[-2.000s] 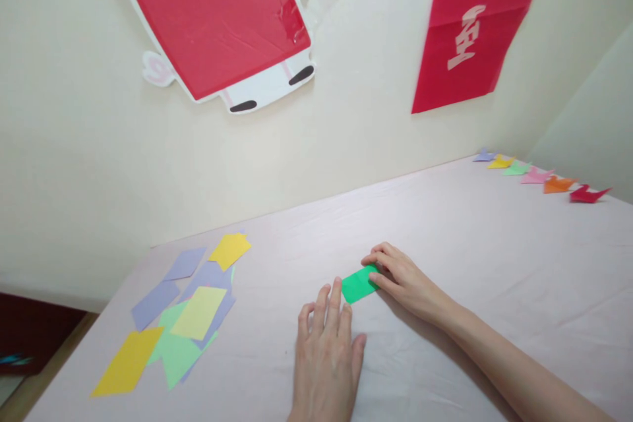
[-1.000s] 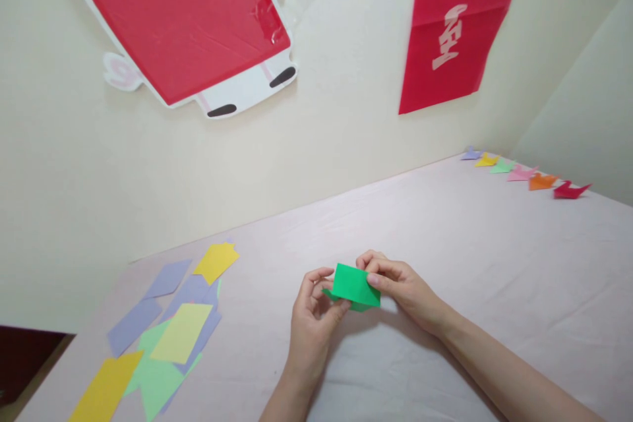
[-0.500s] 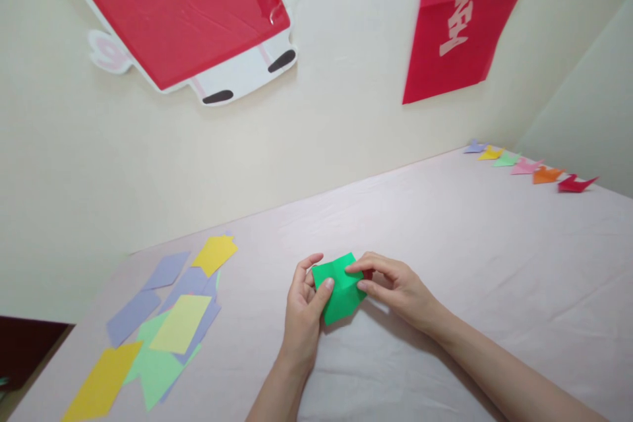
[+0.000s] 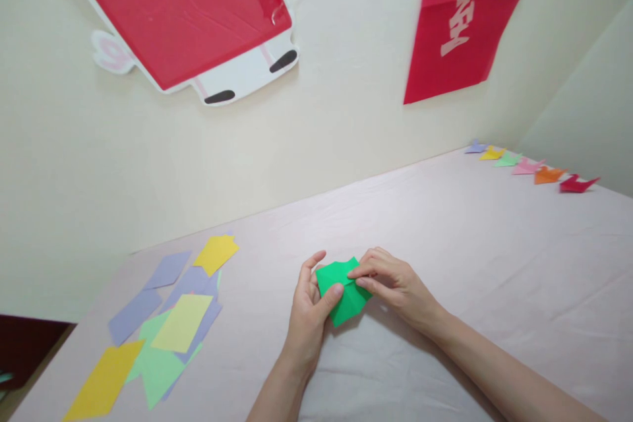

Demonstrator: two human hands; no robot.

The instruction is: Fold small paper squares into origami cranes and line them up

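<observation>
Between my two hands is a creased green sheet of origami paper (image 4: 347, 306), held just over the cloth-covered table. My left hand (image 4: 311, 306) grips its left side, thumb on top and other fingers behind, the index finger sticking up past the edge. At the paper's right side my right hand (image 4: 393, 282) pinches the sheet with thumb and index finger near a raised crease. The fingers behind the paper are partly hidden.
To the left lie loose papers: purple (image 4: 134, 318), yellow (image 4: 105, 379), pale yellow (image 4: 182, 323) and light green (image 4: 161, 369). Several small folded paper figures, including a red one (image 4: 577, 184), line the far right edge of the table (image 4: 445, 224). Red decorations (image 4: 469, 26) hang on the wall.
The right thumb and index finger have shifted slightly inward, and a crease now stands up near the paper's middle. The green paper is tilted a little differently. Both hands keep their hold.
</observation>
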